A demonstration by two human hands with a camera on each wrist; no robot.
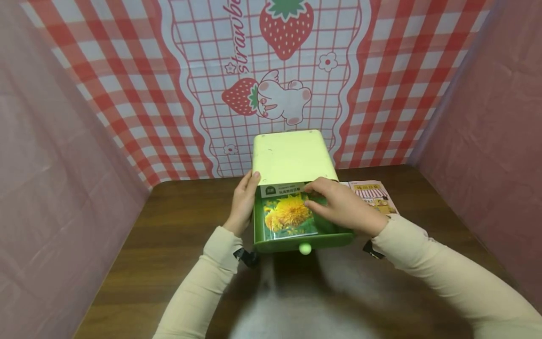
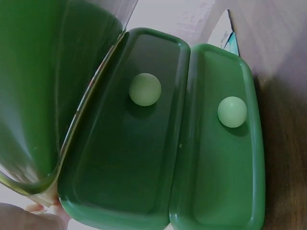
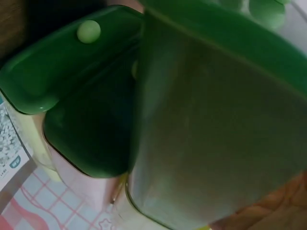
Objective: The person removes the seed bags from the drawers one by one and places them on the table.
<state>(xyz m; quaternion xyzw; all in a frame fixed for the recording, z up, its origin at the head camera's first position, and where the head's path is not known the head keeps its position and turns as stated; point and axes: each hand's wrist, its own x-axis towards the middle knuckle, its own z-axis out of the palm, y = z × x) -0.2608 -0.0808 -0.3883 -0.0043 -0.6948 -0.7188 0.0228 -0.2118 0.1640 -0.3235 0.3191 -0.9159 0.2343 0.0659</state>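
Observation:
A drawer cabinet with a pale yellow-green top point(image 1: 292, 155) stands on the table. Its top green drawer point(image 1: 334, 240) is pulled out. Inside lies a flat seed packet point(image 1: 290, 214) printed with yellow sunflowers and a grey header. My left hand point(image 1: 243, 200) rests against the cabinet's left side at the drawer opening, fingers mostly straight. Over the drawer is my right hand point(image 1: 343, 207), its thumb and fingertips apart near the packet's right side; whether they touch it is unclear. In the left wrist view, two lower drawers point(image 2: 216, 167) with round knobs are closed.
A printed leaflet point(image 1: 374, 195) with a striped awning picture lies right of the cabinet, partly hidden behind it. Behind the wooden table point(image 1: 169, 263) hangs a red-checked strawberry cloth point(image 1: 144, 84). Pink curtains point(image 1: 487, 117) flank both sides.

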